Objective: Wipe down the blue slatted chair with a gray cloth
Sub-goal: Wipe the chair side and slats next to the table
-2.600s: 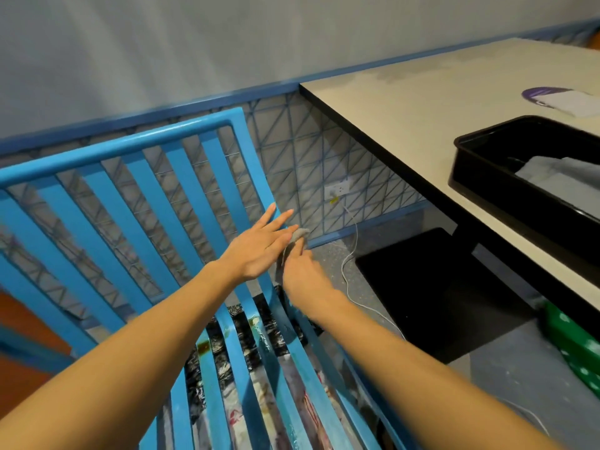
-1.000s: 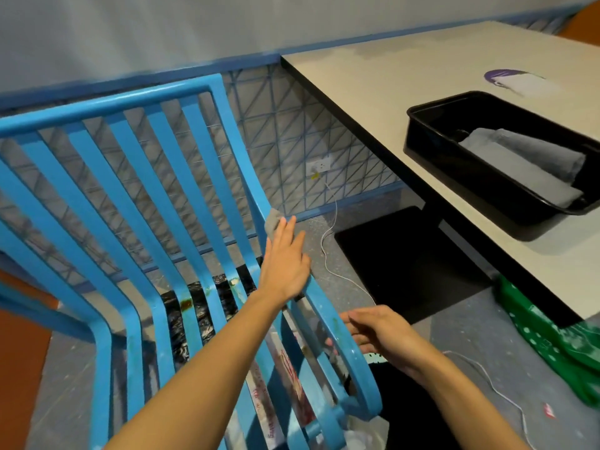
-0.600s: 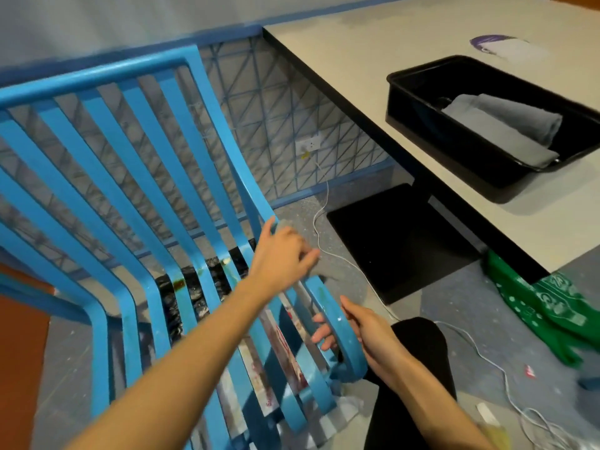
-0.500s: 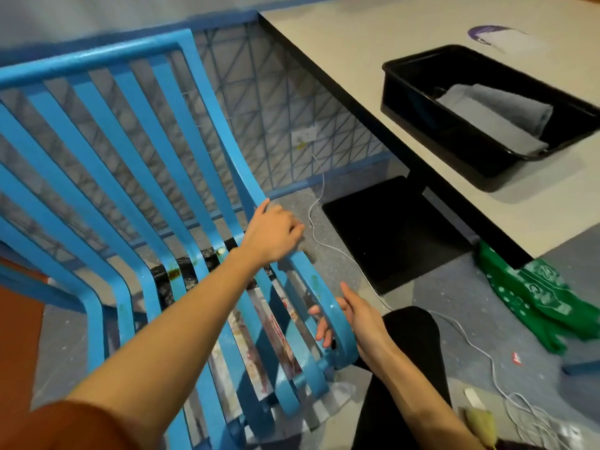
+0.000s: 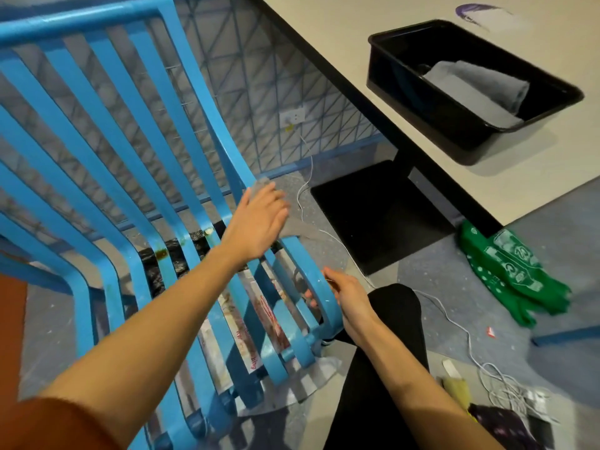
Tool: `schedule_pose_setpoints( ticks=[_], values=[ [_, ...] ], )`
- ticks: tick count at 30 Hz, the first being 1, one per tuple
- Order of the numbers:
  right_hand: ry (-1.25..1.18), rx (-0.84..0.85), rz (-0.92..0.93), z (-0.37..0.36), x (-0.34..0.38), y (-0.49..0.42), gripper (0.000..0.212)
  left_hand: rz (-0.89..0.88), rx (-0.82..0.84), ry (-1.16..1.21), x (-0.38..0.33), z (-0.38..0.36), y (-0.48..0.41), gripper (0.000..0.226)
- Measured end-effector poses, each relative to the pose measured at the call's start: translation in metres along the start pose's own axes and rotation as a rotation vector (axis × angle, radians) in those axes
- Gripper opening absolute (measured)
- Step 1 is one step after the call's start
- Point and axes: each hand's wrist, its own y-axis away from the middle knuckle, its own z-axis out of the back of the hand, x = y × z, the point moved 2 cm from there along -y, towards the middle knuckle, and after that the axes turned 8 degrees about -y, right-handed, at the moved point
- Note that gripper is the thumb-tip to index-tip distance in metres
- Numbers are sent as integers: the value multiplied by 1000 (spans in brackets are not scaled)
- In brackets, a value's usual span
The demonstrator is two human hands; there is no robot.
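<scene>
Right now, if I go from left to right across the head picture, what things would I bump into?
blue chair → left hand pressing the gray cloth → right hand holding the chair's side slat → black bin

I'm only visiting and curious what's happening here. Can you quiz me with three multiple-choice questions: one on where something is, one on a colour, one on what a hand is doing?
1. Where is the black tray? A on a shelf; B on the table; C on a lap.
2. What colour is the bag beside the table's base? A red; B yellow; C green.
3. What is the left hand doing? A hanging idle; B pressing the gray cloth on a slat of the blue chair; C reaching into the tray.
Answers: B, the tray rests on the pale tabletop; C, the crumpled bag is plainly green; B, flat fingers pin the cloth to the slat.
</scene>
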Motion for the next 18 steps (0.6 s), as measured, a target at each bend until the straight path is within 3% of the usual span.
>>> schedule_pose_setpoints(
  ticks=[3, 7, 10, 12, 15, 18],
  values=[
    [-52, -17, 65, 3, 18, 2, 21, 86, -34, 14, -6, -1, 4, 50],
    [-9, -103, 184, 6, 54, 1, 22, 46, -90, 83, -62, -8, 54, 43],
    [404, -133, 425, 1, 72, -1, 21, 29, -67, 132, -95, -12, 74, 45],
    [595, -48, 572, -8, 78, 4, 25, 1, -60, 168, -101, -8, 77, 48],
    [514, 90, 545, -15, 78, 18, 29, -34, -22, 128, -78, -1, 67, 52],
    [423, 21, 452, -6, 73, 28, 30, 30, -3, 52, -38, 4, 36, 48]
  ],
)
